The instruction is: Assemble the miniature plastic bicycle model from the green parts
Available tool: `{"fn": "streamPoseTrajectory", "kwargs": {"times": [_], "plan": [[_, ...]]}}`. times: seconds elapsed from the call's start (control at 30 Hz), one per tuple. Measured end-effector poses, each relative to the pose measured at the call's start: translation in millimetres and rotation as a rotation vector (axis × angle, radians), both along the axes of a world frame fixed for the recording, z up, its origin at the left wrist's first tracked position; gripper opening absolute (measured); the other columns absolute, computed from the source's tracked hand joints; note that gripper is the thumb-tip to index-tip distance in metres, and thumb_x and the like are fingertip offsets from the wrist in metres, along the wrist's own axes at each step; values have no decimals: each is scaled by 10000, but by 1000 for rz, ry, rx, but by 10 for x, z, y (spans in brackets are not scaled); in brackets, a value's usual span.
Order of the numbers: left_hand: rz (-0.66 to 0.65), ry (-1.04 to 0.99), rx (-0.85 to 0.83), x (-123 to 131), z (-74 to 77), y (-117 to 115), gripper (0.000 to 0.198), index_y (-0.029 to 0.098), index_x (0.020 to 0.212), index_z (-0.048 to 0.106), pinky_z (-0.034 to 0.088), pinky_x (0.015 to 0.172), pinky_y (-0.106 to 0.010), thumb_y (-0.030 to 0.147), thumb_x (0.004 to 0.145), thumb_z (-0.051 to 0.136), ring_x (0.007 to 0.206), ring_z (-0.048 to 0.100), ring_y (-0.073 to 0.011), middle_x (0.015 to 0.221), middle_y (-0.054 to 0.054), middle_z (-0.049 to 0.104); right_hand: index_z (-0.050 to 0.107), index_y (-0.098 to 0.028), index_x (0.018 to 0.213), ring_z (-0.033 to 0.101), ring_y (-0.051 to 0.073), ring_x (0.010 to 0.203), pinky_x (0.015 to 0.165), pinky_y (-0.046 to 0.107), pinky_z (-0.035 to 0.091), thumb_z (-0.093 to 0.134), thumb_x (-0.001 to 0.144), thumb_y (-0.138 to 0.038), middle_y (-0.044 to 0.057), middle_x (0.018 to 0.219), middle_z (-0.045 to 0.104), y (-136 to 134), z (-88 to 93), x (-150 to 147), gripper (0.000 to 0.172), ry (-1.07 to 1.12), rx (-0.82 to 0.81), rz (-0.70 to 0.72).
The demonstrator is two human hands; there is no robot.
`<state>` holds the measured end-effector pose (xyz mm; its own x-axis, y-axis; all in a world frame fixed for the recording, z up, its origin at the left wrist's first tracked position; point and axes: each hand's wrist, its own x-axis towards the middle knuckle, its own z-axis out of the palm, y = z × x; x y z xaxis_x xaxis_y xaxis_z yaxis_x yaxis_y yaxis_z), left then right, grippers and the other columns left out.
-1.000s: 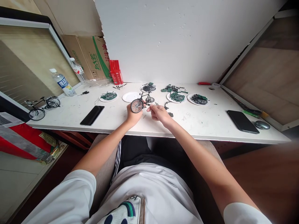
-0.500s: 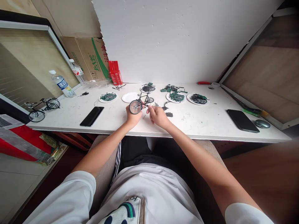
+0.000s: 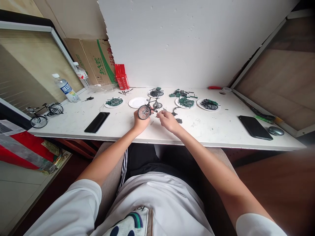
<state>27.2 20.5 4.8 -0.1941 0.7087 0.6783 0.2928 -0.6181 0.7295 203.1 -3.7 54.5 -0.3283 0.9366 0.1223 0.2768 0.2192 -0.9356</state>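
A small black model bicycle (image 3: 144,112) with thin spoked wheels stands upright above the white table, its front wheel towards me. My left hand (image 3: 141,123) is closed around its lower part, so that part is hidden. Just right of the bicycle is my right hand (image 3: 168,121), its thumb and fingertips pinched together near the pedals and rear wheel. Whatever is between those fingertips is too small to make out. Behind the bicycle lies a bare white plate (image 3: 134,103). Small dark loose parts (image 3: 178,121) lie beyond my right hand.
Plates of green parts (image 3: 114,102) and black parts (image 3: 209,105) line the back, beside a pile of green pieces (image 3: 180,94). A finished-looking model bicycle (image 3: 45,114) stands at the left edge. Phones (image 3: 97,122) lie on both sides; bottles (image 3: 66,89) stand at back left.
My right hand has drawn slightly right, away from the bicycle. The bicycle and my left hand have shifted a little to the right.
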Motion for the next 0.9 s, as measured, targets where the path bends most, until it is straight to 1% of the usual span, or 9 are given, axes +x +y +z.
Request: {"fn": "streamPoseTrajectory", "kwargs": {"times": [0.17, 0.23, 0.33, 0.4, 0.5, 0.6, 0.7, 0.8, 0.9], "plan": [[18, -6, 5, -2, 9, 13, 94, 177, 899, 763, 653, 997, -398, 114, 840, 726, 981, 806, -235, 995, -100, 839, 651, -188, 1168, 622, 238, 758, 674, 313, 310, 394, 1146, -405, 92, 864, 743, 40, -66, 88, 337, -580, 520, -74], [21, -9, 2, 0, 13, 10, 87, 176, 897, 761, 648, 1008, -397, 116, 843, 729, 986, 805, -234, 995, -100, 837, 680, -176, 1114, 652, 250, 825, 665, 319, 271, 356, 1166, -403, 138, 934, 768, 74, -99, 132, 399, -743, 660, -66], [15, -12, 5, 6, 6, 2, 101, 175, 897, 761, 649, 997, -393, 103, 832, 735, 965, 805, -233, 983, -97, 837, 694, -172, 1027, 648, 244, 788, 648, 328, 233, 319, 1178, -440, 142, 883, 763, 121, -159, 168, 485, -830, 709, -54], [20, -9, -1, 6, -6, -3, 119, 175, 899, 764, 653, 981, -388, 91, 820, 733, 963, 807, -237, 984, -98, 839, 699, -179, 1023, 634, 234, 732, 650, 323, 243, 329, 1175, -472, 122, 839, 754, 130, -197, 156, 496, -765, 663, -82], [34, -2, -19, -8, -23, -9, 157, 173, 901, 770, 661, 961, -375, 64, 803, 717, 972, 813, -242, 995, -102, 844, 695, -199, 963, 619, 214, 675, 678, 308, 320, 338, 1162, -565, 82, 765, 723, 95, -224, 85, 549, -478, 513, -86], [38, 15, 13, -37, -40, -9, 227, 171, 915, 783, 662, 952, -372, 17, 772, 697, 974, 818, -246, 1003, -104, 848, 653, -211, 867, 540, 175, 536, 670, 306, 409, 344, 1102, -742, 3, 557, 564, 26, -206, -11, 658, -104, 223, -18], [43, 44, 68, -70, -57, -8, 282, 170, 920, 796, 651, 972, -386, -18, 736, 694, 972, 817, -253, 991, -98, 845, 597, -220, 799, 438, 136, 433, 575, 300, 404, 445, 1008, -856, -50, 484, 439, -30, -159, -73, 686, 151, -35, 1], [40, 61, 87, -81, -64, -11, 289, 167, 919, 802, 633, 1007, -400, -26, 727, 707, 1005, 811, -265, 1007, -101, 841, 581, -217, 779, 406, 116, 427, 523, 281, 364, 572, 954, -856, -67, 483, 396, -32, -113, -66, 663, 285, -192, 35], [20, 35, 46, -57, -51, -9, 244, 167, 932, 799, 627, 1010, -395, 12, 756, 729, 1014, 803, -261, 1018, -102, 838, 623, -197, 816, 404, 112, 441, 504, 270, 345, 622, 949, -824, -71, 492, 386, 19, -86, -12, 641, 293, -246, 57]]}}
